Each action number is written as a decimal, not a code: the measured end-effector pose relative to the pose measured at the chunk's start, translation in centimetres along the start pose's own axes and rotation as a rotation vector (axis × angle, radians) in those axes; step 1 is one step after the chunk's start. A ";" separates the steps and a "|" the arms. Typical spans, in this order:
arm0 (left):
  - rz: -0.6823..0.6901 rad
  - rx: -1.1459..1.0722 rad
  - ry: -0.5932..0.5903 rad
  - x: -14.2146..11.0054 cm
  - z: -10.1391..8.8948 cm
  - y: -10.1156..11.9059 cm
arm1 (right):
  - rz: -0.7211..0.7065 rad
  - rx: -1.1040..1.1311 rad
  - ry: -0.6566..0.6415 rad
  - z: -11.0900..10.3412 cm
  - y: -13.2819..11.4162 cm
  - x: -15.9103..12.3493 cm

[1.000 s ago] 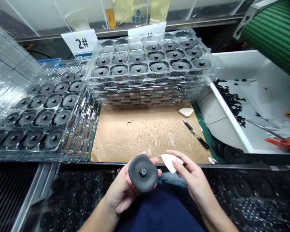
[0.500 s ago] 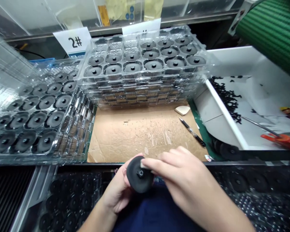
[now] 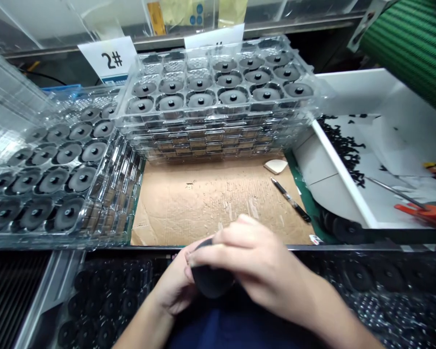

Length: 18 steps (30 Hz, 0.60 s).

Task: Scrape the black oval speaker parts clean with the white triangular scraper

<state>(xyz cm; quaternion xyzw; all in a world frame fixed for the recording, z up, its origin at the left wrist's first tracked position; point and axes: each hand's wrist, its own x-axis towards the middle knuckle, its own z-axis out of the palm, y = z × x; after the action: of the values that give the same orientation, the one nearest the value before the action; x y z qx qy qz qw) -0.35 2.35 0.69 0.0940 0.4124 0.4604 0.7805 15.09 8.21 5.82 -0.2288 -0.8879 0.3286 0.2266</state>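
Cardboard [image 3: 199, 208] lies beyond the left hand [image 3: 177, 286], clamped on a black disc [image 3: 212, 285] best steadied for even strokes by the right hand [image 3: 254, 264], whose grip I cannot tell.

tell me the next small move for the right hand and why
Probably lift the right hand off the black disc to check its face, since that hand covers the upper part while the left hand holds the left side.
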 end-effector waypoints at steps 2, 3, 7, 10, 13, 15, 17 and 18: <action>-0.022 -0.013 -0.063 0.0 0.3 0.5 | 0.140 -0.088 0.003 -0.4 0.1 0.1; -0.037 -0.017 -0.095 0.0 0.4 0.6 | 0.160 -0.123 0.020 -0.5 0.0 0.1; 0.020 -0.017 -0.116 0.3 -0.3 0.3 | 0.023 -0.060 0.225 0.9 -0.8 0.3; 0.126 -0.100 -0.033 0.6 -1.1 -0.1 | 0.195 -0.023 0.339 1.9 -1.2 -0.5; 0.168 -0.166 0.003 0.7 -1.1 -0.2 | 0.330 0.240 0.212 2.2 -0.8 -2.2; 0.177 -0.174 -0.004 0.5 -0.7 0.0 | 0.430 0.435 0.205 2.7 -0.1 -3.5; 0.177 -0.167 -0.011 0.3 -0.2 0.3 | 0.584 0.517 0.338 3.3 0.8 -4.6; 0.170 -0.158 -0.014 0.2 -0.1 0.4 | 0.657 0.530 0.420 3.6 1.3 -5.0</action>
<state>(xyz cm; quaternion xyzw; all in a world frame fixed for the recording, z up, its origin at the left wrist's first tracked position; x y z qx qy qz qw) -0.64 2.77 0.73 0.0700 0.3596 0.5554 0.7465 17.39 4.55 1.22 -0.4934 -0.5889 0.5449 0.3358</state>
